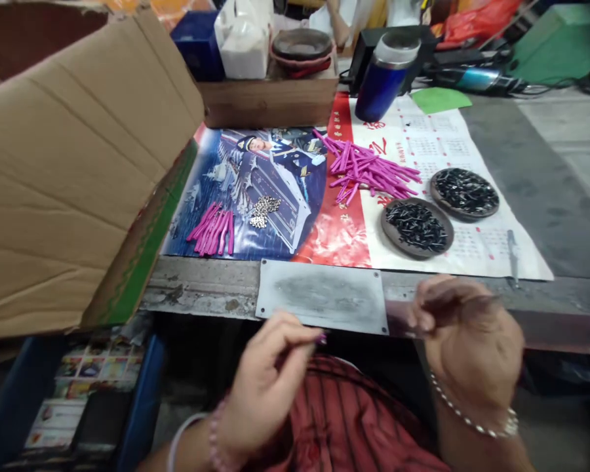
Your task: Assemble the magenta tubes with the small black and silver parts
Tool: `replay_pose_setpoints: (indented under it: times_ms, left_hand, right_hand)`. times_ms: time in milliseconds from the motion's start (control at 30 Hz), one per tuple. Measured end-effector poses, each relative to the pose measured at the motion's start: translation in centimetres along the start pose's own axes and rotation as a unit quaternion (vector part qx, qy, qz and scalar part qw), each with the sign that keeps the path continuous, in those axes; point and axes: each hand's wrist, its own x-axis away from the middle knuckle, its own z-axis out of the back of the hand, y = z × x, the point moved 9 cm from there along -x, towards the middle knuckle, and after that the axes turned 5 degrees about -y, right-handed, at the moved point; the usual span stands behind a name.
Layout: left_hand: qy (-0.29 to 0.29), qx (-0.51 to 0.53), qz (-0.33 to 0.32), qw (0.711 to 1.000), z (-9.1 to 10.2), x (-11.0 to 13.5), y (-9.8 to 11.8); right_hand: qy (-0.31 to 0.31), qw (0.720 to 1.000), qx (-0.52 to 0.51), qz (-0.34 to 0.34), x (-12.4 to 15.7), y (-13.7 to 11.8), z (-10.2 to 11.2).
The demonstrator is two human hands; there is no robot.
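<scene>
My left hand (265, 380) is low over my lap, fingers pinched on a small pink tube whose tip (321, 339) shows at the fingertips. My right hand (465, 341) is curled near the table's front edge, its fingers blurred; what they hold, if anything, is hidden. On the table lie a loose pile of pink tubes (368, 172), a smaller neat bunch of pink tubes (212, 229), a small heap of silver metal bits (263, 210), and two round dishes of small black parts (417, 227) (465, 192).
A large cardboard box flap (73, 170) rises at the left. A grey metal plate (322, 295) lies at the table's front edge. A poster and calendar sheet (437, 147) cover the table. A blue flask (386, 75) and a wooden tray (270, 98) stand at the back.
</scene>
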Motion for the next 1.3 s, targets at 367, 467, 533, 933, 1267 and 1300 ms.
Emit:
replay_pose_setpoints:
  times_ms: [367,467,533,933,1267,1300]
  left_hand:
    - [-0.201,-0.429,-0.127,0.872,-4.9,-6.8,-0.7]
    - [-0.279,-0.425,-0.151,0.848,-9.1,-7.3,0.0]
    - [-0.285,-0.393,-0.148,0.861,-7.9,-6.9,0.5]
    - [-0.169,-0.405,-0.115,0.891,-6.9,-6.2,0.0]
    - [-0.045,-0.209,-0.069,0.974,-3.8,-1.5,1.0]
    - [-0.040,-0.225,-0.087,0.970,-4.0,-1.1,1.4]
  right_hand:
    - [-0.138,0.980,0.139,0.019,2.9,-1.0,-1.0]
    - [-0.198,0.964,0.165,0.061,3.1,-2.3,-1.7]
    - [-0.195,0.960,0.189,0.072,3.1,-2.8,-0.8]
    - [-0.309,0.938,0.146,0.058,4.3,-0.6,-4.5]
    - [-0.226,0.963,0.147,0.011,4.3,0.5,-3.8]
    - [-0.227,0.964,0.139,0.003,4.3,0.6,-4.0]
